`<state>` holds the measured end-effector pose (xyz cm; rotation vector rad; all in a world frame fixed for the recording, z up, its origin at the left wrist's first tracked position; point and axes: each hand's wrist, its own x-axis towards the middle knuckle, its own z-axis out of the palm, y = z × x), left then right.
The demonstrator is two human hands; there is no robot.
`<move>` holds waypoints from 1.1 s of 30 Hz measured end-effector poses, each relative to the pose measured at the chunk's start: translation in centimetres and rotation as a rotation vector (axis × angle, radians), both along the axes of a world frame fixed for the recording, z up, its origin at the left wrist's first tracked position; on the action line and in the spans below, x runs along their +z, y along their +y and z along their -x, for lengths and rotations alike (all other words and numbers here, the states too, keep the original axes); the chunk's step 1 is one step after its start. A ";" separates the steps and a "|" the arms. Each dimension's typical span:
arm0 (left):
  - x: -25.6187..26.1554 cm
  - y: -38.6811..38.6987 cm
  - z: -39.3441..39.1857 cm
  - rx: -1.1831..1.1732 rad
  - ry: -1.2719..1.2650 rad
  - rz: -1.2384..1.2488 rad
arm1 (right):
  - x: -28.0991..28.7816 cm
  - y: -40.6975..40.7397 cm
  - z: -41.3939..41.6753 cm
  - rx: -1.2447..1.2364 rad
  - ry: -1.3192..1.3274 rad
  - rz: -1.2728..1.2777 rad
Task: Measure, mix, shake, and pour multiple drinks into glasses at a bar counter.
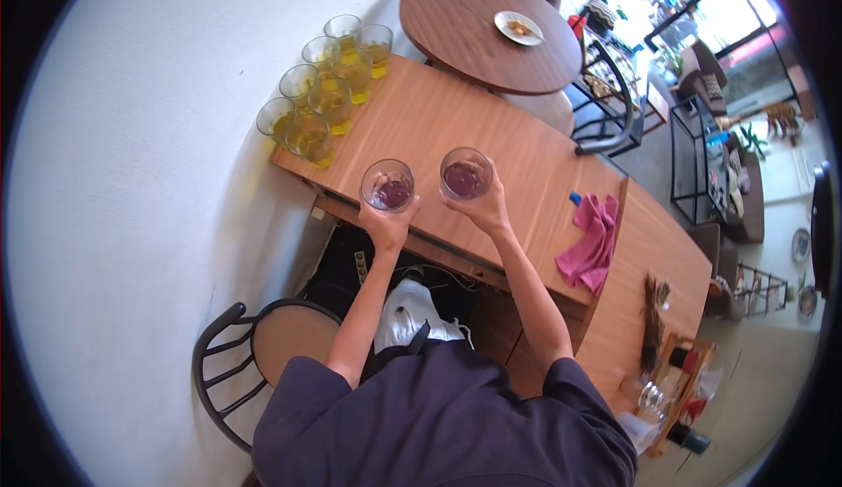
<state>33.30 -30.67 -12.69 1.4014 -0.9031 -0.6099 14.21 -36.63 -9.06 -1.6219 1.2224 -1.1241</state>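
Observation:
My left hand (387,224) is wrapped around a drinking glass (388,185) with purple liquid in its bottom. A second glass of purple liquid (466,174) is in my right hand (488,204), a little to the right of the first. Both glasses are over the near part of a wooden table (460,118). At the table's left end, by the wall, several glasses of yellow-green liquid (331,100) stand close together in two rows. A pink cloth (592,243) lies crumpled on the right part of the table, with a small blue object (575,198) beside it.
Beyond the table is a round wooden table (460,26) bearing a white plate (519,28) with food remains. A black-framed chair (296,335) stands at my left by the wall. A dried plant bundle (651,322) and a wooden crate (681,388) with bottles or jars are at the right.

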 end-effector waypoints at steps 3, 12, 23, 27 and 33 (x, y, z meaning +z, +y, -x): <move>-0.4 -4.0 0.1 0.065 0.047 0.039 | -0.9 -6.1 -2.9 0.041 -0.007 -0.042; 0.9 -12.7 1.5 0.162 -0.027 -0.037 | -3.5 -17.7 -6.4 0.076 -0.038 0.016; -3.2 -19.5 2.1 0.327 -0.032 0.064 | -3.8 -24.0 -9.6 0.186 -0.110 -0.012; -3.5 -21.0 2.4 0.397 -0.057 0.061 | -3.6 -26.0 -10.0 0.250 -0.080 0.002; -4.5 -22.2 2.2 0.452 -0.061 0.105 | -4.2 -27.0 -11.4 0.307 -0.198 -0.071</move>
